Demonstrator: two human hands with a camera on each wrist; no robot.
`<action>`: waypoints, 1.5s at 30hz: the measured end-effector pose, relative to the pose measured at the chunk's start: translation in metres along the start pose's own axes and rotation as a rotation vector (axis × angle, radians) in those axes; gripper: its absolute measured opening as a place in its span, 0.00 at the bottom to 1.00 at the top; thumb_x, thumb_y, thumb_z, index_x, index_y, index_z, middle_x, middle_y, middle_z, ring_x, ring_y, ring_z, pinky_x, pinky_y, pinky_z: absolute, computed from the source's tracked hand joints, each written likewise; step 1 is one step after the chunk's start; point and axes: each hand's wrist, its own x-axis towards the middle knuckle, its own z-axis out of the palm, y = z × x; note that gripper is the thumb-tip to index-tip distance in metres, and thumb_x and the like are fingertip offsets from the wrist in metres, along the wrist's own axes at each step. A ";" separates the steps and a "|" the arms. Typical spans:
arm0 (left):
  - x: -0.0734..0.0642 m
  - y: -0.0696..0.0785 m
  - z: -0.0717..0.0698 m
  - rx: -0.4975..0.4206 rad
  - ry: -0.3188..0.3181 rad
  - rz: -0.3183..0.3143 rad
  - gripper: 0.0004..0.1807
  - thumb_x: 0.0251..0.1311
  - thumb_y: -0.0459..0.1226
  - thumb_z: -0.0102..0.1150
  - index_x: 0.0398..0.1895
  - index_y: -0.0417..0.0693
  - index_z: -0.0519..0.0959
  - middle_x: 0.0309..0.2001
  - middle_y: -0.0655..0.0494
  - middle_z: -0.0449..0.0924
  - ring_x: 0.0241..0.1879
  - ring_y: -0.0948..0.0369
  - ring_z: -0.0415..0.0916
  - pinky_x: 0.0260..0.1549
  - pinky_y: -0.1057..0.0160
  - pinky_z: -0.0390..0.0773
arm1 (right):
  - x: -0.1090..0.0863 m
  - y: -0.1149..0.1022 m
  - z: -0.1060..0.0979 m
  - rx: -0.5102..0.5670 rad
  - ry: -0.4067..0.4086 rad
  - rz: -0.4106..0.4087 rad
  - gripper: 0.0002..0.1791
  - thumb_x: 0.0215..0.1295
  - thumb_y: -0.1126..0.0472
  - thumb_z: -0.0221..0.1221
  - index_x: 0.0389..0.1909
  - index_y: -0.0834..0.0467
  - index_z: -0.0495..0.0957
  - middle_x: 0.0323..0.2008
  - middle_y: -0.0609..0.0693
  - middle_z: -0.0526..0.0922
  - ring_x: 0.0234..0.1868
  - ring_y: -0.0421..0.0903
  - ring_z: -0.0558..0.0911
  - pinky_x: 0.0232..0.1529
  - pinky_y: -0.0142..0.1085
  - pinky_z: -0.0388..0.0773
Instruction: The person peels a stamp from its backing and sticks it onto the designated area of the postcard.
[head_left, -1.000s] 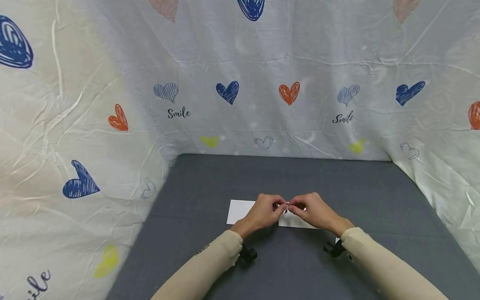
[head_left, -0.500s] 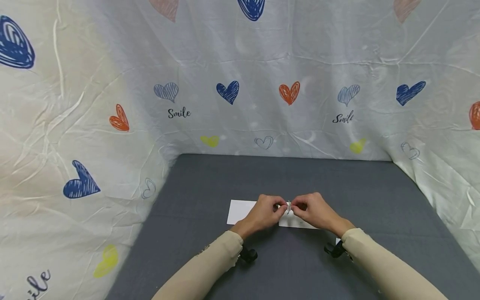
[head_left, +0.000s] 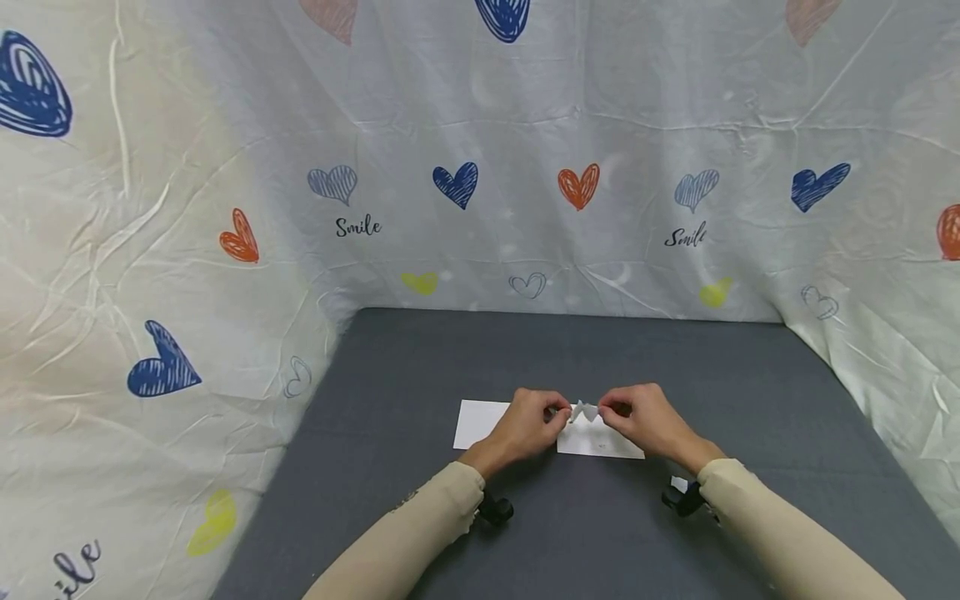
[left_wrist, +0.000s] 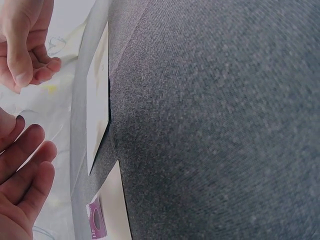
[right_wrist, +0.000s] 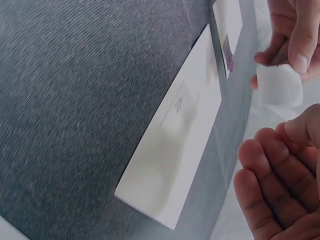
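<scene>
My left hand [head_left: 527, 423] pinches a small white piece of paper [head_left: 582, 411] between thumb and fingertips. In the right wrist view, the piece [right_wrist: 281, 87] looks slightly curled. At its other end my right hand [head_left: 649, 423] holds thumb and index finger together, apparently gripping its edge; the contact is hard to see. Beneath the hands lie two white rectangles like envelopes. The right one [head_left: 600, 442] carries faint small markings. The left one [head_left: 475, 423], partly covered by my left hand, bears a purple stamp-like label [left_wrist: 96, 220] with a dark oval.
Dark grey cloth [head_left: 570, 517] covers the table. A little white item [head_left: 679, 483] shows beside the right wrist, mostly hidden by the black wrist camera [head_left: 682, 500]. Behind and at the sides hangs a white curtain [head_left: 480, 242] printed with hearts.
My right hand has moved right, away from the left, which stays nearly still. The white piece now shows more widely between them, and more of the right envelope is uncovered.
</scene>
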 end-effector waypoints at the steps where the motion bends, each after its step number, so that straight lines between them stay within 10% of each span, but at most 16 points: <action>1: 0.000 0.000 0.000 -0.001 0.000 -0.001 0.07 0.73 0.34 0.65 0.43 0.44 0.91 0.39 0.54 0.93 0.35 0.65 0.84 0.38 0.70 0.81 | -0.001 0.001 -0.001 -0.001 0.002 0.002 0.06 0.74 0.64 0.68 0.40 0.54 0.93 0.34 0.40 0.92 0.31 0.30 0.84 0.35 0.33 0.83; 21: -0.003 -0.004 -0.004 -0.024 -0.003 -0.028 0.07 0.74 0.34 0.64 0.45 0.44 0.91 0.39 0.54 0.92 0.33 0.69 0.79 0.36 0.71 0.80 | -0.026 0.028 -0.039 -0.102 0.011 0.088 0.06 0.71 0.66 0.68 0.39 0.54 0.93 0.33 0.41 0.91 0.30 0.32 0.81 0.34 0.33 0.82; 45: -0.003 -0.002 -0.003 -0.010 -0.025 -0.057 0.08 0.76 0.36 0.63 0.47 0.45 0.91 0.41 0.54 0.92 0.34 0.68 0.79 0.36 0.71 0.79 | -0.075 0.061 -0.070 -0.343 -0.041 -0.096 0.07 0.62 0.69 0.73 0.33 0.52 0.90 0.28 0.37 0.86 0.28 0.28 0.76 0.30 0.34 0.78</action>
